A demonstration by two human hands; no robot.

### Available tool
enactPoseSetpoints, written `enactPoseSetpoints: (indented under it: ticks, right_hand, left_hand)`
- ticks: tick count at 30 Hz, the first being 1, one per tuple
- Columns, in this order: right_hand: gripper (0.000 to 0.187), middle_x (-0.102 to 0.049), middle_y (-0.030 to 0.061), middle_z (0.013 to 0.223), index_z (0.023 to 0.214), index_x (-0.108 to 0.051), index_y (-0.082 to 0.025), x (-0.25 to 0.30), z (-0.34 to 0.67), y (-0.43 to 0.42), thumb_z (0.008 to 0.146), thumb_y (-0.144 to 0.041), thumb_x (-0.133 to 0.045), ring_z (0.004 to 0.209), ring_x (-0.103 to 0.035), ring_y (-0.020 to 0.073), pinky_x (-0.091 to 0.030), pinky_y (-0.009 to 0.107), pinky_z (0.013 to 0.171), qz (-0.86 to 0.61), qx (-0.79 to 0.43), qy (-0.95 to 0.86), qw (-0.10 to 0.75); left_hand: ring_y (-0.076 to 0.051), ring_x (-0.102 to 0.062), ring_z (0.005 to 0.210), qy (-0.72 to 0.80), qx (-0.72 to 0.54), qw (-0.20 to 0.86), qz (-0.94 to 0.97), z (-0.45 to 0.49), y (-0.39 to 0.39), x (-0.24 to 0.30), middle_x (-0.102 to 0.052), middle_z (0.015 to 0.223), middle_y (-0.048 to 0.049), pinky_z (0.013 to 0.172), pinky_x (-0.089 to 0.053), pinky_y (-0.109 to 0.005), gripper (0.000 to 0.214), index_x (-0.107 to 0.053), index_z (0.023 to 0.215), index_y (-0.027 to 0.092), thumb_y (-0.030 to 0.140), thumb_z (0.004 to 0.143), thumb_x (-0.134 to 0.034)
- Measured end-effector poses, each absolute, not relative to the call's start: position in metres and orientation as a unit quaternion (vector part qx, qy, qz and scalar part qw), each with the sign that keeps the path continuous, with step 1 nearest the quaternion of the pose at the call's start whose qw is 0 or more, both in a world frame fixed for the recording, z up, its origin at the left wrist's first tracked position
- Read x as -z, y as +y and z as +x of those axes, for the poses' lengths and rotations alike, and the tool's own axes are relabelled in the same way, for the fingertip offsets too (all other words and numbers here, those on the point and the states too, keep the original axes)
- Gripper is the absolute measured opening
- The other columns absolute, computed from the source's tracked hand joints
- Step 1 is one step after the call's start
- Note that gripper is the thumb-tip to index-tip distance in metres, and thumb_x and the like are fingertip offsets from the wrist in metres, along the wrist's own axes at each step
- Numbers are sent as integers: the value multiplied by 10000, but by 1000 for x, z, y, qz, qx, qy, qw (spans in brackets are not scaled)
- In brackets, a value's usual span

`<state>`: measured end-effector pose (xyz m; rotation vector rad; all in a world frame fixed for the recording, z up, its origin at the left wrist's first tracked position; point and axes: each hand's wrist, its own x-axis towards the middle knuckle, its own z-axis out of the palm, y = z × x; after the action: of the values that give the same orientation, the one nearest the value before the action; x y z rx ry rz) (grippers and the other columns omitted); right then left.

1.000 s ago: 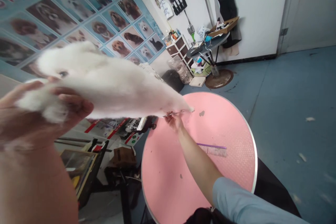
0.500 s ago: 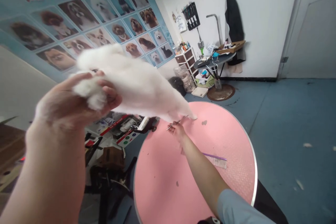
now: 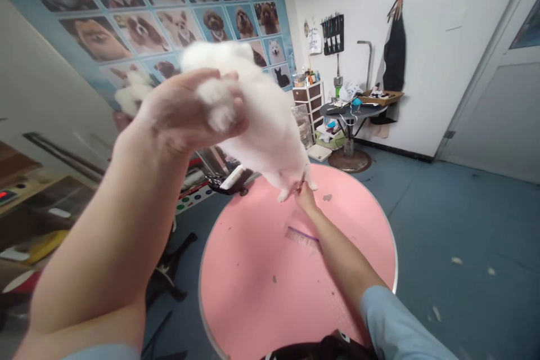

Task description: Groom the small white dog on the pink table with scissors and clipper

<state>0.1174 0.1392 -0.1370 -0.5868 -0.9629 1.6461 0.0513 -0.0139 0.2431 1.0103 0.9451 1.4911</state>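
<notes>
A fluffy white dog is stretched upright over a round pink table, its hind paws on the surface. My left hand is raised, its fingers wrapped round the dog's front paws. Low on the dog's belly, by the hind legs, my right hand grips a pair of scissors; their blades point up against the fur. A purple-backed metal comb lies on the table beside my right forearm, which covers its end.
Behind stands a dark grooming table with clutter, next to a drawer unit. A poster of dog pictures covers the left wall. Shelves with mixed items are at lower left. Small fur tufts dot the pink table.
The view has turned left and down. My left hand holds the dog more upright. My right hand has brought the scissors in between the dog's hind legs, and both hind legs now show.
</notes>
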Motion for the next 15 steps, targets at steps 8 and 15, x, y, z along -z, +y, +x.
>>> enactPoseSetpoints:
  ticks: [8,15]
  right_hand:
    - [59,-640,18,762,758,-529,-233,119,118,152,771,-234,-586,888,-611,211,-502,343,743,-298,-643,-450,544]
    - [255,-644,16,777,877,-553,-234,120,110,142,661,-226,-689,885,-600,221,-517,337,757,-312,-610,-494,535]
  left_hand:
    - [-64,-470,502,377,-628,549,404,56,-10,-245,-497,577,14,558,-414,-180,196,-527,827,127,151,963,-389]
    - [-95,-586,774,387,-662,525,369,61,-6,-245,-529,720,-13,841,-462,-213,162,-594,899,86,154,959,-459]
